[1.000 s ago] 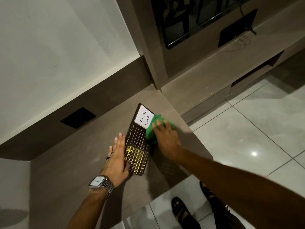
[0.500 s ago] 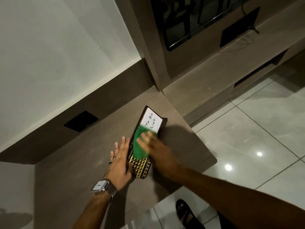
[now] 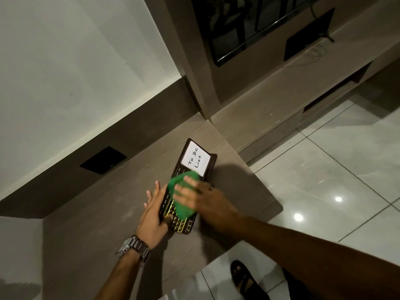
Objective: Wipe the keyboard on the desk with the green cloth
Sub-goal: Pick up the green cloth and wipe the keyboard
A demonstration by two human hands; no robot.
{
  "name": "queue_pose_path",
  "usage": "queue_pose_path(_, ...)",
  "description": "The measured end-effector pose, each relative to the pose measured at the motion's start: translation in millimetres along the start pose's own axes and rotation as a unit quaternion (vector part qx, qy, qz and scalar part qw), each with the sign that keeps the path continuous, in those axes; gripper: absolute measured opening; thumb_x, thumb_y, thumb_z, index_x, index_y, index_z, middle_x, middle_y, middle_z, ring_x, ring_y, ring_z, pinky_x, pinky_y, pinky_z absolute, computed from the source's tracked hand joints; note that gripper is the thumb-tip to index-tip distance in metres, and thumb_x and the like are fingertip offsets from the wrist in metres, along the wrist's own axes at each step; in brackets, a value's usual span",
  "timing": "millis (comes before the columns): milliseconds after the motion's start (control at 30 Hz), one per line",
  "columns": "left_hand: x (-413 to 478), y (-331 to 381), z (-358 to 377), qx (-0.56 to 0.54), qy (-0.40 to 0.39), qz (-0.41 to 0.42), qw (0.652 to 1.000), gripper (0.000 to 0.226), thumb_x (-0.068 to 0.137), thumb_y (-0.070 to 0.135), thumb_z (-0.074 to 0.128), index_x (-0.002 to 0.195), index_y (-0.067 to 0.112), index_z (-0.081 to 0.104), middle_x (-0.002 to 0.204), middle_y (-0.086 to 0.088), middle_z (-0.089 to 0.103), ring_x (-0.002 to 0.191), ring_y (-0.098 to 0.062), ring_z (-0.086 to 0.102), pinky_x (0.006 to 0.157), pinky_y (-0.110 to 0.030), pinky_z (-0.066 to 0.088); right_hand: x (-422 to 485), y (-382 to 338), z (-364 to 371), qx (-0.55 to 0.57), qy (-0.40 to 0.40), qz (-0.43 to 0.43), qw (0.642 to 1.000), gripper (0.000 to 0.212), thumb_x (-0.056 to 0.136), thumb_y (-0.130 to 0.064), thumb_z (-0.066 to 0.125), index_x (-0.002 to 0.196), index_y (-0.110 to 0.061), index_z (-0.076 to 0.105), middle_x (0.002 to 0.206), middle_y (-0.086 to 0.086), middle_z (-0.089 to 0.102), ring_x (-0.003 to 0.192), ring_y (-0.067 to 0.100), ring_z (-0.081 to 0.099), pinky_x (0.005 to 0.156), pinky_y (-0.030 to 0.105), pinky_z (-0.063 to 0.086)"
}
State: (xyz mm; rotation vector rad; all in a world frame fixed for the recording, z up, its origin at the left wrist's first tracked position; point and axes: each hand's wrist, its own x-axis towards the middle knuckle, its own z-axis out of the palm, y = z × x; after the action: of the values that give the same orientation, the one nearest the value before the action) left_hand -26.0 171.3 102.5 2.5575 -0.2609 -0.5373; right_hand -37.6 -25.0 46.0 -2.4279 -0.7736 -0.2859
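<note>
A small black keyboard with yellow-outlined keys lies on the grey-brown desk, near its right corner. Its far end carries a white "To Do List" panel. My right hand presses the green cloth flat onto the middle of the keys, fingers spread over it. The cloth hides most of the key rows. My left hand, a metal watch on its wrist, lies flat along the keyboard's left edge with the thumb resting on the near keys.
The desk edge runs just right of the keyboard, with tiled floor below. A dark wall plate sits in the back panel at left. A low TV unit with a screen stands beyond. My sandalled foot shows under the desk.
My right hand has slid the green cloth from the keyboard's far right side, by the white panel, down and left onto the middle keys. The left hand stays along the left edge.
</note>
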Motion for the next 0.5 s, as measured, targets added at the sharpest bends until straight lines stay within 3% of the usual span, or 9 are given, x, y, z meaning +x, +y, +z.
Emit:
queue_pose_path(67, 0.1, 1.4, 0.3, -0.022, 0.005, -0.003, 1.000, 0.095, 0.084, -0.004, 0.059, 0.144, 0.040, 0.000, 0.157, 0.006, -0.010, 0.144, -0.022, -0.015, 0.116, -0.055, -0.006, 3.0, 6.4, -9.0, 0.004, 0.001, 0.095, 0.995, 0.074, 0.078, -0.004, 0.074, 0.143, -0.018, 0.043, 0.154, 0.006, 0.036, 0.143, 0.035, 0.024, 0.101, 0.057, 0.043)
queue_pose_path(100, -0.1, 1.9, 0.4, -0.035, 0.007, -0.006, 0.999, 0.096, 0.083, -0.005, 0.059, 0.142, 0.042, 0.000, 0.156, 0.008, -0.010, 0.144, -0.022, -0.014, 0.116, -0.055, -0.005, 2.7, 1.7, -7.3, 0.003, 0.008, 0.091, 0.996, 0.071, 0.079, -0.006, 0.073, 0.142, -0.019, 0.044, 0.153, 0.005, 0.037, 0.142, 0.034, 0.026, 0.101, 0.056, 0.043)
queue_pose_path(200, -1.1, -0.7, -2.4, -0.063, 0.000, -0.007, 0.998, 0.095, 0.081, -0.007, 0.061, 0.139, 0.043, 0.004, 0.152, 0.012, -0.010, 0.145, -0.024, -0.012, 0.117, -0.056, -0.002, -4.4, -31.4, 14.5, 0.033, 0.000, -0.031, 0.999, 0.059, 0.076, -0.012, 0.075, 0.131, -0.019, 0.056, 0.139, 0.003, 0.051, 0.127, 0.027, 0.042, 0.091, 0.046, 0.051)
queue_pose_path(333, -2.4, -4.4, -2.2, -0.054, -0.008, -0.021, 0.998, 0.097, 0.079, -0.015, 0.055, 0.143, 0.039, 0.006, 0.153, 0.011, -0.010, 0.145, -0.023, -0.013, 0.117, -0.060, -0.001, 0.2, -8.5, 9.5, -0.040, -0.060, -0.147, 0.987, 0.071, 0.076, -0.011, 0.076, 0.139, -0.014, 0.046, 0.148, 0.006, 0.044, 0.136, 0.030, 0.032, 0.098, 0.051, 0.045)
queue_pose_path(400, -2.9, -3.5, 0.1, -0.036, -0.002, -0.015, 0.999, 0.098, 0.081, -0.011, 0.057, 0.146, 0.038, 0.003, 0.155, 0.010, -0.010, 0.144, -0.021, -0.015, 0.117, -0.055, -0.007, 6.0, 15.5, -4.7, -0.034, -0.035, -0.089, 0.995, 0.076, 0.076, -0.006, 0.075, 0.144, -0.014, 0.040, 0.152, 0.011, 0.038, 0.140, 0.033, 0.028, 0.097, 0.054, 0.047)
queue_pose_path(500, -3.9, -2.5, 2.3, -0.004, -0.003, 0.000, 1.000, 0.098, 0.085, -0.004, 0.057, 0.141, 0.045, -0.007, 0.157, 0.010, -0.012, 0.143, -0.018, -0.018, 0.115, -0.050, -0.012, 3.0, 41.6, -12.7, -0.055, -0.049, 0.060, 0.995, 0.092, 0.078, -0.010, 0.074, 0.151, -0.030, 0.021, 0.161, 0.011, 0.013, 0.146, 0.034, 0.010, 0.099, 0.059, 0.043)
